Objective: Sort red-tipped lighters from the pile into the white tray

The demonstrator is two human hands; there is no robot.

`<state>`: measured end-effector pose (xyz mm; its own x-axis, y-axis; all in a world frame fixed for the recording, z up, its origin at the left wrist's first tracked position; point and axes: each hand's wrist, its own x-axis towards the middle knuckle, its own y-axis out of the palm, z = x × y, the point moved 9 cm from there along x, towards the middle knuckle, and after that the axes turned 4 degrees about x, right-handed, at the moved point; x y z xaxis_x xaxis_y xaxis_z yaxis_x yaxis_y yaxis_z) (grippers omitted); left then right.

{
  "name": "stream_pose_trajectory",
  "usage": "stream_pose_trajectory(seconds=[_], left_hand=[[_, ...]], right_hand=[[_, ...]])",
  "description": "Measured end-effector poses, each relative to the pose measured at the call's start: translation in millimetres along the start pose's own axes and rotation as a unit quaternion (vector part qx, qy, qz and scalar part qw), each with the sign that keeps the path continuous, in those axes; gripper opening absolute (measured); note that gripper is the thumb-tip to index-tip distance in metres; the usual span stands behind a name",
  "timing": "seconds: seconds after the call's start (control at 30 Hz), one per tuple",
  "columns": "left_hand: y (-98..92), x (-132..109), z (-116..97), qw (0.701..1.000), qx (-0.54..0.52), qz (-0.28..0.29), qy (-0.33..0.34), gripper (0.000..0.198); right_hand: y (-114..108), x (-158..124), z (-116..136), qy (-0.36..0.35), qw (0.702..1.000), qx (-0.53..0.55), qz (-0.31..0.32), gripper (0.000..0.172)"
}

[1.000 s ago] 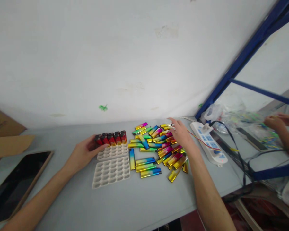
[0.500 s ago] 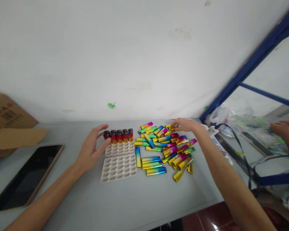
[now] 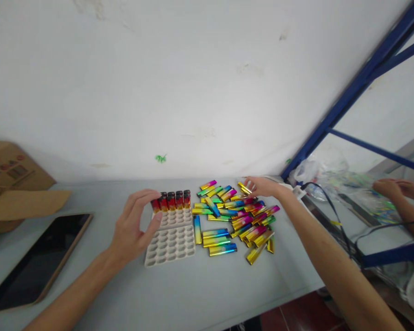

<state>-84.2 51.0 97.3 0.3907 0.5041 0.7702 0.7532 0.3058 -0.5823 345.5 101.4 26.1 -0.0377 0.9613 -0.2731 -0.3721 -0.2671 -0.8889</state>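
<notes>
In the head view, my left hand (image 3: 134, 225) is beside the left end of a white tray (image 3: 170, 263) with rows of oval pockets. Its thumb and fingers are spread, the fingertips close to a row of red-and-gold lighters (image 3: 171, 202) standing upright in the tray's back part; whether they touch cannot be made out. At the back of a loose pile of shiny multicoloured lighters (image 3: 215, 233), my right hand (image 3: 260, 186) has its fingers closed on a gold lighter (image 3: 243, 187), which lies tilted at the fingertips.
A tablet (image 3: 37, 262) lies at the left, near an open cardboard box (image 3: 17, 172). To the right are a blue metal frame (image 3: 352, 85), a black cable (image 3: 331, 211) and clear plastic bags (image 3: 307, 172). Another person's hands (image 3: 396, 191) are at the far right.
My left hand has moved slightly right and its thumb is lower, over the tray's edge. A gold lighter at my right fingertips now lies tilted. The camera view has shifted slightly.
</notes>
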Motion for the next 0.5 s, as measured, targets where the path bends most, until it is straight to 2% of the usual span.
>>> stream_pose_trajectory(seconds=[0.07,0.17,0.23,0.37,0.5], left_hand=[[1.8,-1.0,3.5,1.000,0.000,0.000,-0.005,0.030],[-0.1,-0.3,4.3,1.000,-0.003,-0.011,-0.002,0.027],[-2.7,1.2,3.4,1.000,-0.003,-0.019,-0.001,0.026],[-8.3,3.2,-0.3,0.999,0.011,-0.036,0.008,0.026],[-12.2,3.5,-10.5,0.998,0.024,-0.042,0.033,0.024]], right_hand=[[2.8,-0.7,-2.2,0.000,1.000,0.018,0.003,0.050],[5.4,-1.9,-6.3,-0.002,0.999,0.043,0.016,0.037],[4.9,-3.1,-7.7,-0.006,0.998,0.058,0.023,0.035],[0.5,-7.7,-2.1,-0.019,0.997,0.078,0.021,0.049],[-7.7,-17.1,18.4,-0.065,0.994,0.090,-0.023,0.060]])
